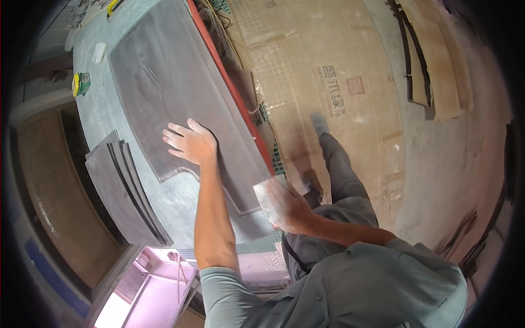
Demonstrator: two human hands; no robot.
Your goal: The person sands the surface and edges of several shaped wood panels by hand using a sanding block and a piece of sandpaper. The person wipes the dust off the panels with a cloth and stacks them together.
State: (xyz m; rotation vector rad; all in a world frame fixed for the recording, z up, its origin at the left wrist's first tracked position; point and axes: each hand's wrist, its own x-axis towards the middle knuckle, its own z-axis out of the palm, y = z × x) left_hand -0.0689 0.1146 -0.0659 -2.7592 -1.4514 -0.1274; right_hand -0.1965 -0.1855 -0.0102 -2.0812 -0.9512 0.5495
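A large dark grey panel [164,71] with a notched near edge lies flat on the pale blue-grey worktable [175,210]. My left hand [191,143] rests on it, palm down, fingers spread, near the notch. At the panel's near right corner, beside the table's red edge [235,93], my right hand [290,210] holds a flat whitish pad [264,199], possibly sandpaper. Its fingers lie closed over the pad, and they are slightly blurred.
Several dark grey boards [123,191] are stacked left of the panel. A green and yellow tin [81,84] and a small white block [99,53] sit at the far left. Flattened cardboard [350,147] covers the floor at right. A pinkish tray [156,300] stands at lower left.
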